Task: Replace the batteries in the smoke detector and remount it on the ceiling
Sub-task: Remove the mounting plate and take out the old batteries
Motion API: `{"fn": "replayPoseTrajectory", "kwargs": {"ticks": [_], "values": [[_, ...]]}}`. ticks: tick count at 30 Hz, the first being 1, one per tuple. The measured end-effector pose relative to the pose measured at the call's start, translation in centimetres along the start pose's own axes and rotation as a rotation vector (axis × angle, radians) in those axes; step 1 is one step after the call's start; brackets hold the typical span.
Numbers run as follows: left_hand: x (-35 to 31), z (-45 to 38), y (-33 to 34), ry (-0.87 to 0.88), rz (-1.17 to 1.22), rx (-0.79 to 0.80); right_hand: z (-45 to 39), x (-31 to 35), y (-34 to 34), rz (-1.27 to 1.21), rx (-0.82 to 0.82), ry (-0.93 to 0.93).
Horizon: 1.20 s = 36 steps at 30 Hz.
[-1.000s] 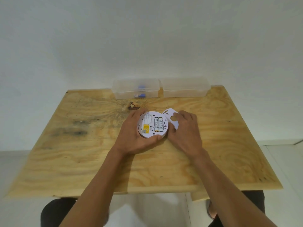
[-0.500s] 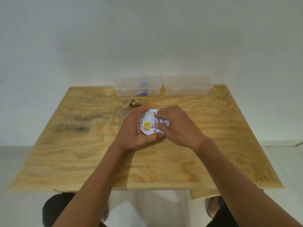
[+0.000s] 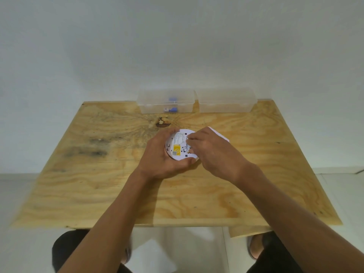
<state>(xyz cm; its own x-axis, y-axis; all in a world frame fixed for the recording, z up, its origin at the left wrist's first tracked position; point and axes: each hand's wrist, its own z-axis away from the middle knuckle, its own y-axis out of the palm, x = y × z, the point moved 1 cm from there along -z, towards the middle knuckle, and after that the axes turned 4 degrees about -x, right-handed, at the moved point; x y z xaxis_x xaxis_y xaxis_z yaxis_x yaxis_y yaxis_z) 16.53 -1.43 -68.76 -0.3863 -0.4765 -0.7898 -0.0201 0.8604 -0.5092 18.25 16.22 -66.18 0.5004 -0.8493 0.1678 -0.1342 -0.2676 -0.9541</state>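
While cupped, smoke detector [image 3: 180, 147] under fingers [image 3: 190, 137].

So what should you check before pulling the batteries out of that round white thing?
1. Round white smoke detector held steady by left hand: ok.
2. Back side facing up, yellow label showing: ok.
3. Right hand fingers at the battery bay: ok.
4. Batteries visible: cannot tell, fingers cover them.
5. White mounting plate set aside on the plywood table: ok.
6. Spare batteries in the clear plastic box: cannot tell, only small blue items show.
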Motion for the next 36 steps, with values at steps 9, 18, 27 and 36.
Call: {"fn": "replayPoseTrajectory", "kwargs": {"ticks": [9, 18, 27, 36], "values": [[0.4, 0.0, 0.2, -0.036, -0.008, 0.002, 0.6, -0.3, 0.0, -0.091, -0.047, -0.014], [0.4, 0.0, 0.2, -0.067, 0.005, 0.004, 0.1, -0.6, -1.0, -0.176, -0.054, 0.004], [-0.1, 0.1, 0.2, -0.053, -0.005, -0.024, -1.4, 0.3, -0.8, -0.365, -0.222, 0.175], [-0.2, 0.2, 0.1, -0.049, -0.057, -0.021, -1.9, -0.4, -3.3, -0.563, -0.253, 0.479]]}}
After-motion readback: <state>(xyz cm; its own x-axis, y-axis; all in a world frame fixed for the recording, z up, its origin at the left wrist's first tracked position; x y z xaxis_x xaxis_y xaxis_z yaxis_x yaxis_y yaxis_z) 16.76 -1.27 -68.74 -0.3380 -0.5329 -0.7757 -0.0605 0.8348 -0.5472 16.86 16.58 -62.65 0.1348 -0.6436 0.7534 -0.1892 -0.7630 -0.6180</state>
